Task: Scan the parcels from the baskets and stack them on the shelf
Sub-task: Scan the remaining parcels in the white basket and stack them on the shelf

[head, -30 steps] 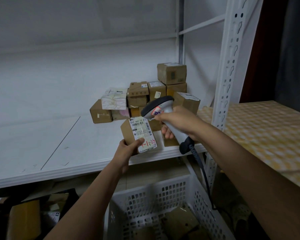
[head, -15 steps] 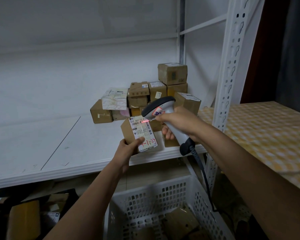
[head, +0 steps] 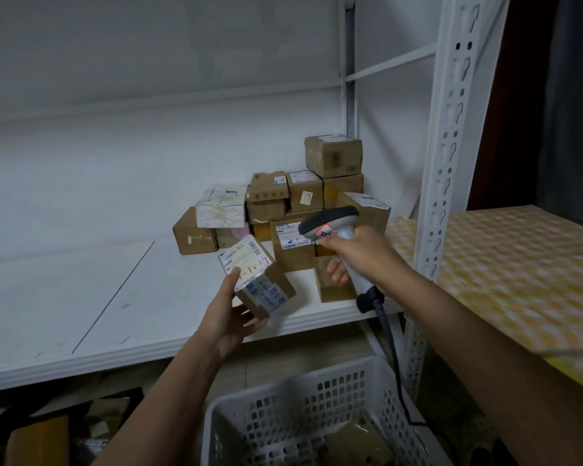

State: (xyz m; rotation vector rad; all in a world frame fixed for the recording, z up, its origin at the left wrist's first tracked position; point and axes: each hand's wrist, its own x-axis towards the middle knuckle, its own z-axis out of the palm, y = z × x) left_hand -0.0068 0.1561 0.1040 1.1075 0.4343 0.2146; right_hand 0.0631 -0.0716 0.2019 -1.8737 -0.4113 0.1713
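While the small cardboard parcel [head: 257,280] is tilted in mid-air just over the front edge of the white shelf [head: 91,297], its label with the red handwriting faces up, which I'd guess is so the barcode stays easy to get at. The left hand [head: 231,316] has it from below, thumb pressed on the label corner and fingers curled under the taped side, so it's a proper grip and not just resting there.

The right hand [head: 360,253] is wrapped around the handle of the grey barcode scanner [head: 330,227], head pointing left toward the parcel, no red line showing on the label. Its cable hangs down past the shelf edge.

Behind both sits the pile of stacked parcels [head: 303,203] tucked into the back right corner by the upright post [head: 448,146], probably to keep the front free. Below is the white perforated basket [head: 303,412] with more brown parcels inside, so I'd say plenty is left to do. The yellow patterned surface [head: 519,270] is off to the right.
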